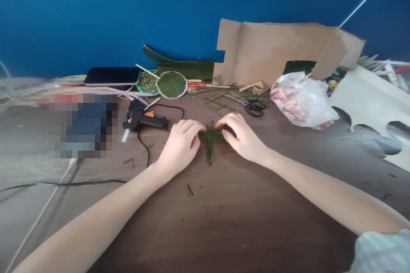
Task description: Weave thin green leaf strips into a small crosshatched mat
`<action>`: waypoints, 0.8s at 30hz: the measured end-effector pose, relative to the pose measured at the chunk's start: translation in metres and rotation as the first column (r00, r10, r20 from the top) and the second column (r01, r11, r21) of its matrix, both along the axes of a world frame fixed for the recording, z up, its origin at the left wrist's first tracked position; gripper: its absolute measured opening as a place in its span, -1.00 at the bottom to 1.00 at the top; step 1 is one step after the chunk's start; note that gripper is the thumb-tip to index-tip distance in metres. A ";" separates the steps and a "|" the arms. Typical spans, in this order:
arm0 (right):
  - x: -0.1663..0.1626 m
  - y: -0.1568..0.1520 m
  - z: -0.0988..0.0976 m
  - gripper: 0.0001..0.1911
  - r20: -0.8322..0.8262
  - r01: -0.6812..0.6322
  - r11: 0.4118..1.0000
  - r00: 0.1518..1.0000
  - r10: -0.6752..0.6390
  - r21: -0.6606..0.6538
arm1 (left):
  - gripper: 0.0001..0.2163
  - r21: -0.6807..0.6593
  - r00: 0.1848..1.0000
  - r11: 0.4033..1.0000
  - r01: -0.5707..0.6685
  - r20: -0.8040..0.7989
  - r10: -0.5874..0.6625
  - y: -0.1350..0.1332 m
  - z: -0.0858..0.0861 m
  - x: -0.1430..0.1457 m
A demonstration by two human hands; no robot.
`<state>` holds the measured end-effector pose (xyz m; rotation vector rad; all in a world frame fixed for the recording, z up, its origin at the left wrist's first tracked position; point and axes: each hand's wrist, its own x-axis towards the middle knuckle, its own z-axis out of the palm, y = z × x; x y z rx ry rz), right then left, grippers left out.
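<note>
In the middle of the table, green leaf strips [209, 137] lie crossed, some running sideways and others toward me. My left hand [181, 143] holds their left end, fingers curled and fingertips at the upper edge. At the right end my right hand [241, 136] pinches the strips, with a gap showing between thumb and forefinger. The outer ends of the sideways strips are hidden under my fingers. Just beyond my right hand are black-handled scissors [254, 106]. A black hot glue gun [142, 118] lies to the left of my left hand.
Two round woven green pieces, one rimmed in white [172, 85], lie at the back beside a dark tablet [111, 76]. A cardboard piece [269, 47] leans on the blue wall. A plastic bag [304, 100] sits at right. Cables [64, 184] cross the left side.
</note>
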<state>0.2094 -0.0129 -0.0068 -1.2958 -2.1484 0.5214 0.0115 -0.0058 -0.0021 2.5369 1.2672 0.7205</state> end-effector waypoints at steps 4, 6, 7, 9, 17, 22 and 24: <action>0.001 -0.001 0.000 -0.83 0.010 0.015 0.999 1.000 -0.015 0.040 | -0.76 -0.009 1.000 1.000 0.011 0.007 -0.011 -0.001 0.002 -0.001; 0.002 -0.002 0.001 -0.84 0.030 0.009 0.997 0.999 -0.011 0.077 | -0.77 -0.017 0.999 1.000 0.026 -0.020 -0.026 -0.003 0.003 0.000; 0.002 -0.003 0.000 -0.85 0.039 0.007 0.996 0.999 -0.011 0.093 | -0.78 -0.018 0.999 0.999 0.033 -0.034 -0.034 -0.003 0.004 -0.001; 0.002 -0.003 0.000 -0.85 0.055 0.016 0.994 0.998 -0.022 0.110 | -0.79 -0.012 0.998 0.999 0.031 -0.056 -0.032 -0.004 0.004 -0.001; -0.002 -0.002 0.000 -0.89 0.162 0.021 0.995 0.986 -0.036 0.097 | -0.77 -0.017 0.997 1.000 -0.021 -0.081 0.020 -0.003 0.000 0.000; -0.002 -0.002 -0.002 -0.91 0.178 0.019 0.994 0.983 -0.038 0.111 | -0.80 0.002 0.996 1.000 -0.001 -0.088 0.001 -0.002 -0.002 0.000; -0.002 -0.002 -0.002 -0.91 0.180 0.019 0.993 0.983 -0.040 0.117 | -0.80 0.015 0.996 1.000 0.003 -0.086 -0.002 -0.002 -0.002 0.000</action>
